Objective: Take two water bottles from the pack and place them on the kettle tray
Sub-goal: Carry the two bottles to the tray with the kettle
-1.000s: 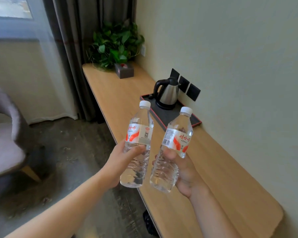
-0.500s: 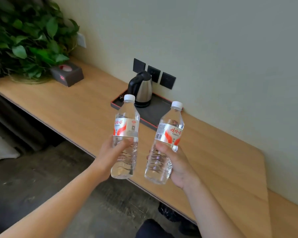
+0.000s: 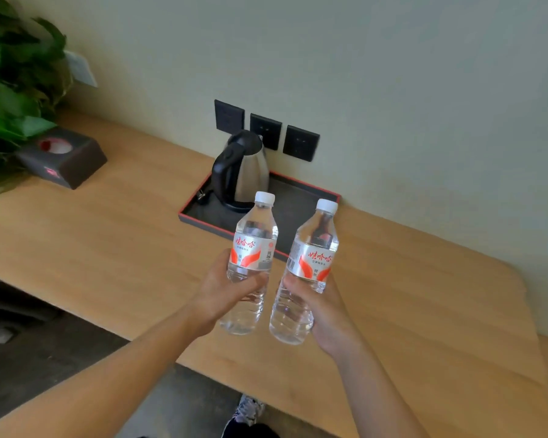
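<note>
I hold two clear water bottles with white caps and red-and-silver labels upright over the wooden counter. My left hand grips the left bottle at its middle. My right hand grips the right bottle the same way. Just beyond them lies the dark kettle tray with a red rim, against the wall. A steel kettle with a black handle stands on the tray's left half; the right half of the tray is bare. The bottles' tops overlap the tray's near edge in view.
The wooden counter runs left and right along the wall. A dark tissue box and a leafy green plant sit at the left end. Three black wall sockets are behind the kettle. My shoe shows on the floor below.
I have come closer and turned to face the counter squarely. The tray and kettle now sit directly behind the two bottles, which stay held in both hands.
</note>
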The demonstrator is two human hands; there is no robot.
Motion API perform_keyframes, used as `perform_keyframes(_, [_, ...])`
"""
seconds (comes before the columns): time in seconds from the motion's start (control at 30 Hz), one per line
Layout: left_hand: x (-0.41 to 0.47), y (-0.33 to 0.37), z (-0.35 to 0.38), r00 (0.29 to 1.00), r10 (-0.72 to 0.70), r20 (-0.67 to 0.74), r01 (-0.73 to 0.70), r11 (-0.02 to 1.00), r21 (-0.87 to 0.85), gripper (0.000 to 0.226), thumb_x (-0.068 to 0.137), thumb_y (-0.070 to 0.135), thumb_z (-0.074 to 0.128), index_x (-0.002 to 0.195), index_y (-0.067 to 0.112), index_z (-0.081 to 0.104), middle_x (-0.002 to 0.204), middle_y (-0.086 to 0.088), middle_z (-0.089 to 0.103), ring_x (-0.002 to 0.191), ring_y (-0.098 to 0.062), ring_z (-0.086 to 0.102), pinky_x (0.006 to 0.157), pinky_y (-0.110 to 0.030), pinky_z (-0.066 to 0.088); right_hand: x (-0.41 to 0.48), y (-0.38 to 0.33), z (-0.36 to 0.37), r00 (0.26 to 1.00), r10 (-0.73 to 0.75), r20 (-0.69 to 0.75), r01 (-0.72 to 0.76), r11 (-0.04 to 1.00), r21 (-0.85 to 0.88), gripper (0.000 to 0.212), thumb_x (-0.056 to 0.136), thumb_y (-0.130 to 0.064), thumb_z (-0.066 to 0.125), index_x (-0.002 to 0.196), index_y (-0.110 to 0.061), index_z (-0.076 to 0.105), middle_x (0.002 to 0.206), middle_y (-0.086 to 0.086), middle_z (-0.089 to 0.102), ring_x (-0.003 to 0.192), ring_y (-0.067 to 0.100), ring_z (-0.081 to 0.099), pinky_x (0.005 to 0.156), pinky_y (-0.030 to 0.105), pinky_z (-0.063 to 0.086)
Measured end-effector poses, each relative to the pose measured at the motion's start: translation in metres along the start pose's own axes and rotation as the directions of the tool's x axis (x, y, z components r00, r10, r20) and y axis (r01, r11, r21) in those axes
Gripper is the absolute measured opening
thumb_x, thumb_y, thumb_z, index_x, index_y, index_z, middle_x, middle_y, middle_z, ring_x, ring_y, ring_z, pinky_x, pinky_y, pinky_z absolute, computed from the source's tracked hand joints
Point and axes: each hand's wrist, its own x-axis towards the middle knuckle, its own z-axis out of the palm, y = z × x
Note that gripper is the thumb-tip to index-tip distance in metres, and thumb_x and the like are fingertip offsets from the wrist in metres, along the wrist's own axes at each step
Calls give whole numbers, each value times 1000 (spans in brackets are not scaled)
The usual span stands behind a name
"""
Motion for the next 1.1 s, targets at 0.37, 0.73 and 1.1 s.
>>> perform_keyframes(0.37, [98, -22, -41, 984, 25, 177, -44, 993, 108, 41, 72, 23, 90, 108, 29, 72, 102, 6, 81, 92, -11, 77, 71, -19, 59, 81, 36, 28, 980, -26, -198, 18, 999, -43, 62, 66, -14, 86, 121, -25, 61, 102, 2, 79, 94, 17, 76, 74, 25, 60])
perform_keyframes(0.73, [163, -65, -64, 887, 229, 400, -269, 962, 44, 60, 63, 20, 88, 118, 28, 65, 125, -7, 63, 115, -22, 66, 96, -39, 55, 117, 75, 55, 908, -206, -365, 196, 978, -65, 75, 69, -15, 87, 137, -11, 55, 123, 12, 75, 113, 27, 74, 83, 37, 62])
perform_keyframes(1.1, [171, -104, -76, 792, 363, 490, -453, 889, 73, 82, 71, -20, 82, 138, 16, 51, 118, 10, 74, 105, -3, 71, 84, -18, 55, 124, 104, 44, 895, -385, -224, 330, 911, -249, 48, 76, 3, 85, 119, 1, 66, 109, 9, 80, 104, 21, 77, 84, 26, 59])
